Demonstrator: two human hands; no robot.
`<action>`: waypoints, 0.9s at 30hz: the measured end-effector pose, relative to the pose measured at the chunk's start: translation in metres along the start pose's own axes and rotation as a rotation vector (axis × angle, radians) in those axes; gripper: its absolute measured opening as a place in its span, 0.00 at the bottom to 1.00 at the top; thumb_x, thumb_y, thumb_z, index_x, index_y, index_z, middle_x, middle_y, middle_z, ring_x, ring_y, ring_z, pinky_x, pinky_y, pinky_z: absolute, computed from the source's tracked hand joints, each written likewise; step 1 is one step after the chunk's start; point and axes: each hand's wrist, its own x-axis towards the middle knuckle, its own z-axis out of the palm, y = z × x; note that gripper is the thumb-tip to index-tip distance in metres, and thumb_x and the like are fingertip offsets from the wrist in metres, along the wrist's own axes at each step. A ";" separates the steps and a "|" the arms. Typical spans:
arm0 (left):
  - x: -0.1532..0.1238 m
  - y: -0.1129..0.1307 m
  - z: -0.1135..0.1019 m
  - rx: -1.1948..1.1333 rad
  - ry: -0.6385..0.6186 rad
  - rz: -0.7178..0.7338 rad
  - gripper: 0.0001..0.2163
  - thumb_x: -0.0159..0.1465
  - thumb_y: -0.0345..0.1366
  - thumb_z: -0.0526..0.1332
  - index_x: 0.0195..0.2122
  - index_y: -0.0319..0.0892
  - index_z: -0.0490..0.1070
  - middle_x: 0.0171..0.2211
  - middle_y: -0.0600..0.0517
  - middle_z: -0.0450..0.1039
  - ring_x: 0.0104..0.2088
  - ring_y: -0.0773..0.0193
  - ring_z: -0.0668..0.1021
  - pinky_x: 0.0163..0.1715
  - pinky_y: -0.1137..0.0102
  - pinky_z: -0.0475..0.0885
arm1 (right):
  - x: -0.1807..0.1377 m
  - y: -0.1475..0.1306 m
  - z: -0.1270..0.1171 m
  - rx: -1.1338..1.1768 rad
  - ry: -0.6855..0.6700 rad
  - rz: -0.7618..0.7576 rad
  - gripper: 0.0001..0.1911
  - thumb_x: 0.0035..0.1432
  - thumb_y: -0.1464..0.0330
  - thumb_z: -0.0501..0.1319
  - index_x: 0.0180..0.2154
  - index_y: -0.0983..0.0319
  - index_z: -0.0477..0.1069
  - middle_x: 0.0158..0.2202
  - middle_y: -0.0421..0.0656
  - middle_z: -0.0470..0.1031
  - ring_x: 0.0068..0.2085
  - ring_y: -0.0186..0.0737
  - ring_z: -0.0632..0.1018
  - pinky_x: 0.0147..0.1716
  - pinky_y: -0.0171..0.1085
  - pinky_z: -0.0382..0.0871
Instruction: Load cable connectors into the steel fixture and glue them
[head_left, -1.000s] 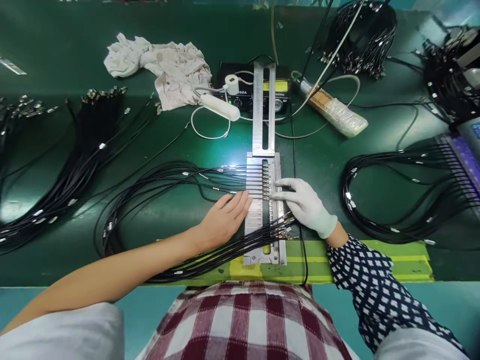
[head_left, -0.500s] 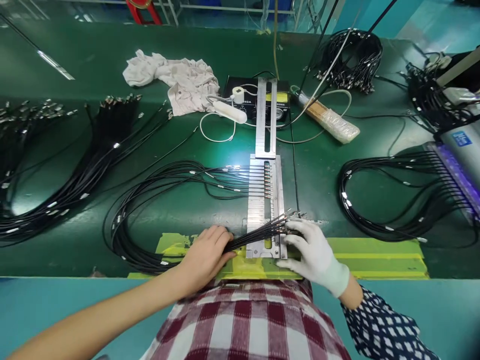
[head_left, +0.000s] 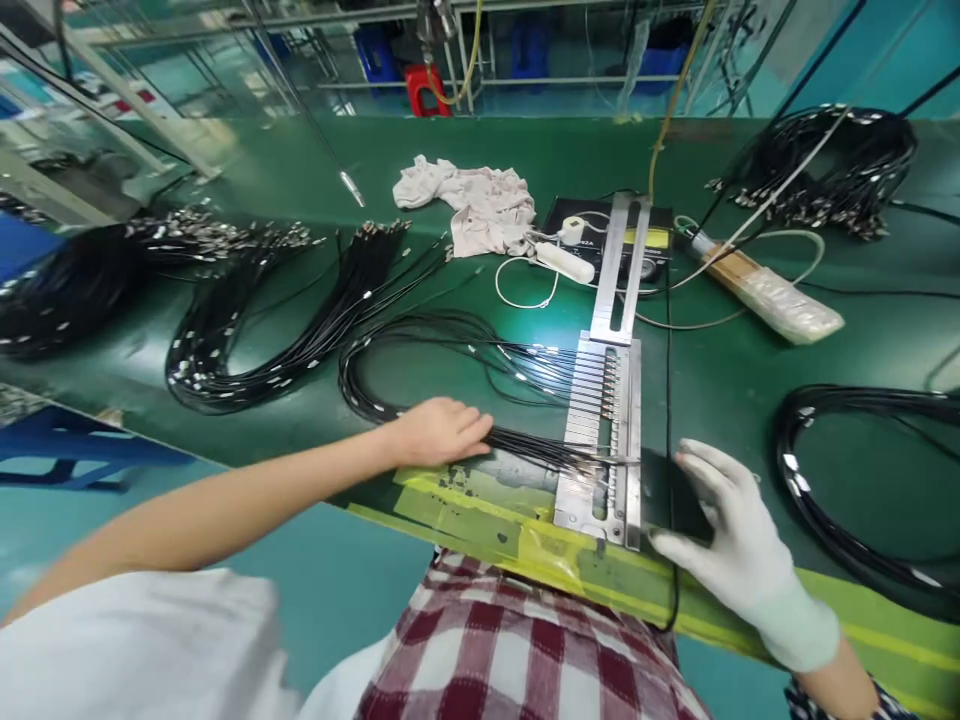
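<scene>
My bare left hand (head_left: 442, 432) is closed on a bundle of thin black cables (head_left: 525, 445). Their metal-tipped ends reach across the lower part of a slotted metal fixture (head_left: 571, 505). Higher up on this fixture, several cables lie side by side in its slots, their connectors (head_left: 609, 385) lined up along the long opening. From the slots the cables loop left and back under my left hand. My right hand (head_left: 731, 535), in a white glove, is held to the right of the fixture, thumb and fingers apart, with nothing in it.
A second slotted metal plate (head_left: 604, 290) extends toward a black control box (head_left: 559, 215). Behind are a white cloth (head_left: 487, 205) and a plastic-wrapped handle (head_left: 787, 305). Cable bundles (head_left: 255, 385) lie left, a coil (head_left: 791, 440) right. Yellow tape (head_left: 450, 500) covers the front edge.
My right hand has let go of the cable ends and moved right, its fingers spreading. My left hand keeps the bundle, whose ends now lie lower over the fixture. The view has turned left.
</scene>
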 end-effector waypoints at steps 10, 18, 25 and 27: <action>-0.023 -0.015 -0.019 -0.919 0.010 -0.491 0.14 0.70 0.45 0.59 0.40 0.42 0.80 0.37 0.48 0.78 0.38 0.63 0.79 0.41 0.70 0.74 | 0.025 -0.003 0.004 0.047 -0.017 0.057 0.27 0.65 0.53 0.61 0.60 0.59 0.63 0.61 0.55 0.64 0.61 0.59 0.69 0.60 0.59 0.68; 0.004 -0.012 -0.012 -0.721 0.040 -0.548 0.13 0.69 0.44 0.59 0.41 0.42 0.80 0.38 0.46 0.77 0.41 0.57 0.76 0.45 0.61 0.72 | 0.051 0.013 0.009 0.143 -0.015 0.098 0.24 0.66 0.56 0.62 0.59 0.56 0.64 0.61 0.52 0.65 0.62 0.56 0.69 0.62 0.58 0.67; 0.062 0.020 0.006 -0.603 0.067 -0.339 0.07 0.70 0.33 0.57 0.47 0.39 0.71 0.41 0.46 0.76 0.42 0.57 0.74 0.44 0.63 0.72 | 0.057 0.027 0.028 0.211 0.020 0.154 0.19 0.67 0.57 0.60 0.56 0.55 0.66 0.59 0.50 0.67 0.60 0.54 0.70 0.59 0.57 0.70; 0.069 0.021 0.007 -0.609 0.091 -0.307 0.05 0.71 0.32 0.57 0.44 0.39 0.70 0.39 0.47 0.75 0.40 0.58 0.75 0.42 0.65 0.73 | 0.056 0.028 0.032 0.226 0.026 0.180 0.17 0.68 0.58 0.60 0.55 0.55 0.66 0.59 0.50 0.68 0.59 0.53 0.71 0.58 0.56 0.71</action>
